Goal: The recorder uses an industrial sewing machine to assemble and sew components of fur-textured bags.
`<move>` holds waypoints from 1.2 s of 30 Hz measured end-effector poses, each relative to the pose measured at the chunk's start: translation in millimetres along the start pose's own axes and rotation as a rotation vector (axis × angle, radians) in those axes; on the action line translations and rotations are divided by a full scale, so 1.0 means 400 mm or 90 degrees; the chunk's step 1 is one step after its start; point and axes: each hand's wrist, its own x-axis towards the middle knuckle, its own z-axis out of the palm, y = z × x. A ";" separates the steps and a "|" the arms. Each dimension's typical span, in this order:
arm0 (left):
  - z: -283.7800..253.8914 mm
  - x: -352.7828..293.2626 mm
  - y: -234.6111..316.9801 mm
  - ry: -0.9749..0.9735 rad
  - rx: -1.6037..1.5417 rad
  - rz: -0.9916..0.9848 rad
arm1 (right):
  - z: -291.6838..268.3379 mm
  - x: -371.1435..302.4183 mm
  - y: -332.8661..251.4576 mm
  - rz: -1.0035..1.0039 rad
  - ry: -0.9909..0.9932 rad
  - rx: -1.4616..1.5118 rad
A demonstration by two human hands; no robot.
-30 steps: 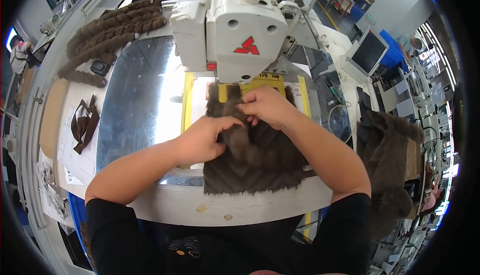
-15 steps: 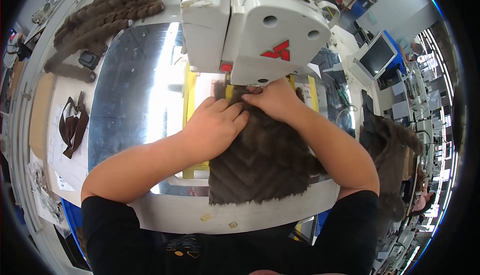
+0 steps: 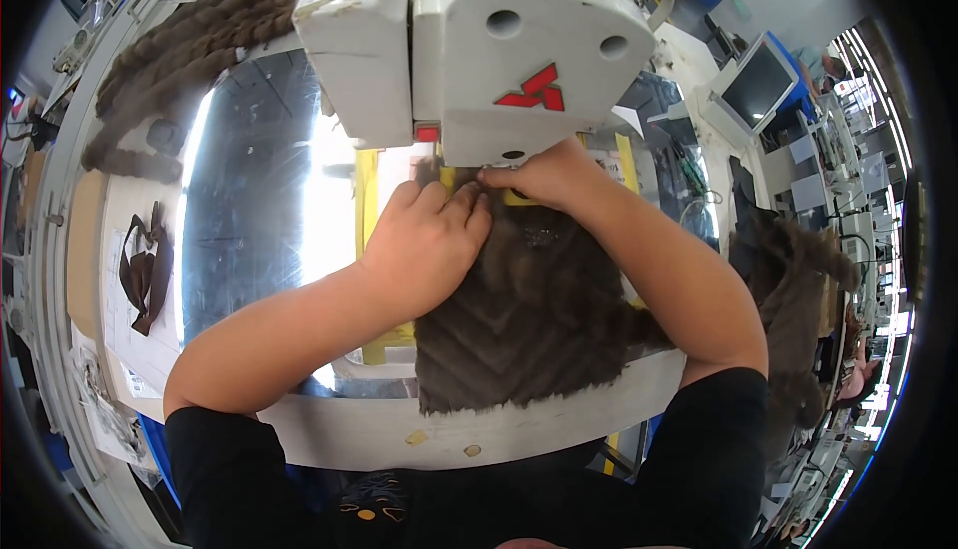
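A brown fur piece (image 3: 519,319) with a chevron pattern lies on the sewing table, its ragged lower edge toward me. Its far end runs under the head of a white sewing machine (image 3: 539,50). My left hand (image 3: 424,245) presses on the fur's left side, fingers bent and drawn together on the pile. Close beside it, my right hand (image 3: 544,178) pinches the fur's far edge just below the machine head. The fingertips of both hands nearly meet. The needle area is hidden behind the machine head.
Brown fur strips (image 3: 200,35) are heaped at the far left. Dark brown ribbon (image 3: 150,274) lies on white paper at the left. More brown fur (image 3: 798,279) hangs at the right, below a screen (image 3: 755,85). Yellow tape (image 3: 367,195) marks the shiny metal table plate (image 3: 249,200).
The view has shifted, so the machine head looks larger and farther left. My right hand has moved slightly up and away along the fur's edge, while my left hand stays on the fur.
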 end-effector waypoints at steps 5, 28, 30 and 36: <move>0.010 0.012 -0.013 0.014 0.024 -0.002 | 0.003 0.010 0.010 -0.007 0.007 0.000; 0.009 0.023 -0.043 -0.022 -0.107 -0.030 | -0.021 -0.012 0.012 0.218 -0.041 0.160; 0.011 0.022 -0.044 -0.025 -0.112 -0.035 | -0.018 -0.010 0.006 0.194 -0.034 0.143; 0.006 0.023 -0.046 -0.071 -0.134 -0.050 | -0.012 -0.013 0.000 0.089 0.009 0.120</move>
